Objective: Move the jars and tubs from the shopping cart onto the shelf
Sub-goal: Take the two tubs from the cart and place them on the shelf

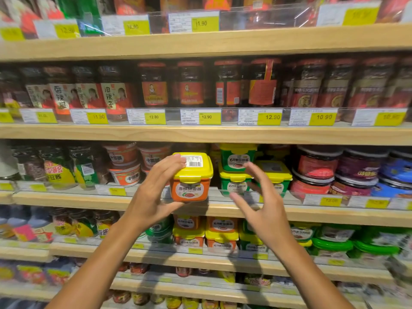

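The left hand grips an orange tub with a yellow lid at the front edge of the wooden shelf, just left of stacked green tubs. The right hand hovers beside it, fingers spread, touching nothing.

Left hand covers the left side and lower left corner of the orange tub; whether its base touches the shelf cannot be told. Right hand hides part of the green tubs behind it. Both forearms run out of the bottom edge. Price tags on this shelf's right are smeared, unreadable. Top-row packages are cut by the upper edge. Far left and right goods are blurred.
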Demonstrator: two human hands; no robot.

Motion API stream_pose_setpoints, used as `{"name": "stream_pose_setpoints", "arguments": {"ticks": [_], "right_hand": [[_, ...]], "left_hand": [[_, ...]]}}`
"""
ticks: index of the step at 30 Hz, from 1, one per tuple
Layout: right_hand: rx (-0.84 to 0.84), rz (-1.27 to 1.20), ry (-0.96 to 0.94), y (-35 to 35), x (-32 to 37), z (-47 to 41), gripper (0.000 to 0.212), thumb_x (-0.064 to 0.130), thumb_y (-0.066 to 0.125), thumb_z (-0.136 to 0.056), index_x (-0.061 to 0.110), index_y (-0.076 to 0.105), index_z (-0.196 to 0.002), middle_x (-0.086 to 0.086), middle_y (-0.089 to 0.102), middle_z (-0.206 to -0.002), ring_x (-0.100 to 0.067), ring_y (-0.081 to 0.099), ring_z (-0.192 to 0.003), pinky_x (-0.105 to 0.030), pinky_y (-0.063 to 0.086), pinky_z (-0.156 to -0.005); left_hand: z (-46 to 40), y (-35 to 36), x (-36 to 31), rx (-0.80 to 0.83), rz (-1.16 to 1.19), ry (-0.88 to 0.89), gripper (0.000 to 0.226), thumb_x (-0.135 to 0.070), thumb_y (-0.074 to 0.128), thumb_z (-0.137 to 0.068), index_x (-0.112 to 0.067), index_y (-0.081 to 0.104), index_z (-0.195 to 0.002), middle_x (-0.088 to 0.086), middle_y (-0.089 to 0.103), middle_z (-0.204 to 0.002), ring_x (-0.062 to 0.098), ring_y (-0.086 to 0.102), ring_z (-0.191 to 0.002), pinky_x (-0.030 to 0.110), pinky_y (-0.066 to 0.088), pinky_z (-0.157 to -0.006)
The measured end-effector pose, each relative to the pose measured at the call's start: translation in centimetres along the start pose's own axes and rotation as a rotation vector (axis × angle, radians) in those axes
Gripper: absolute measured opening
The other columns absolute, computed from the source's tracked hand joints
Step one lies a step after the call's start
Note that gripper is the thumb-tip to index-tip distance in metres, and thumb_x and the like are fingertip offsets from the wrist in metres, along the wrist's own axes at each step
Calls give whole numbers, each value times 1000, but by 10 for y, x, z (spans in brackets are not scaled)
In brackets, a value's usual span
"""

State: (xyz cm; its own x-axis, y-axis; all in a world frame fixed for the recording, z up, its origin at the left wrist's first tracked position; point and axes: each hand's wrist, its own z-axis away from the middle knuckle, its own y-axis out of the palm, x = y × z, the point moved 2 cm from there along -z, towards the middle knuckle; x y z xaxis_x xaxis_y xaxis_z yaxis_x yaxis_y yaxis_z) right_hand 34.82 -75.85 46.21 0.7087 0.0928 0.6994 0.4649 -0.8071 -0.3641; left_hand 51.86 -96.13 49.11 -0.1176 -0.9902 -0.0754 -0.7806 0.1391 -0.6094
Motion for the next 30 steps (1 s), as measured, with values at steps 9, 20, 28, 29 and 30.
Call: {"name": "stream_pose_setpoints", "arguments": {"ticks": [9,20,28,29,30], "right_hand": [[60,-192,122,77,25,-6,83,44,78,-83,35,32,-152,18,55,-141,9,54,-122,-22,49,-104],[-86,-250,132,95,21,-29,72,27,73,-91,23,37,-153,8,60,-138,2,57,-123,-31,53,-101],[-194,-312,156,101,21,-38,72,18,74,-90,17,38,-153,7,63,-134,0,60,-122,-29,52,-103],[-198,-304,159,101,20,-41,73,18,75,-90,17,38,-153,7,62,-135,0,59,-122,-30,51,-104],[-202,-293,167,102,19,-44,75,18,76,-89,16,37,-153,6,62,-136,0,59,-123,-30,51,-104]], "left_hand": [[10,2,9,17,-63,-41,86,-16,87,-72,-11,43,-146,6,35,-158,27,26,-150,27,30,-118],[3,19,15,-96,229,-347,104,-6,86,-72,-41,29,-152,0,35,-144,4,45,-129,28,50,-103],[-7,26,20,-171,406,-479,99,-7,87,-72,-28,28,-149,-7,49,-146,4,49,-133,34,51,-104],[-9,27,21,-164,424,-504,100,-6,87,-71,-26,28,-148,-9,47,-147,-2,47,-134,30,49,-106],[-11,28,22,-149,430,-528,100,-5,87,-71,-24,27,-148,-13,46,-146,-9,45,-131,23,46,-106]]}}
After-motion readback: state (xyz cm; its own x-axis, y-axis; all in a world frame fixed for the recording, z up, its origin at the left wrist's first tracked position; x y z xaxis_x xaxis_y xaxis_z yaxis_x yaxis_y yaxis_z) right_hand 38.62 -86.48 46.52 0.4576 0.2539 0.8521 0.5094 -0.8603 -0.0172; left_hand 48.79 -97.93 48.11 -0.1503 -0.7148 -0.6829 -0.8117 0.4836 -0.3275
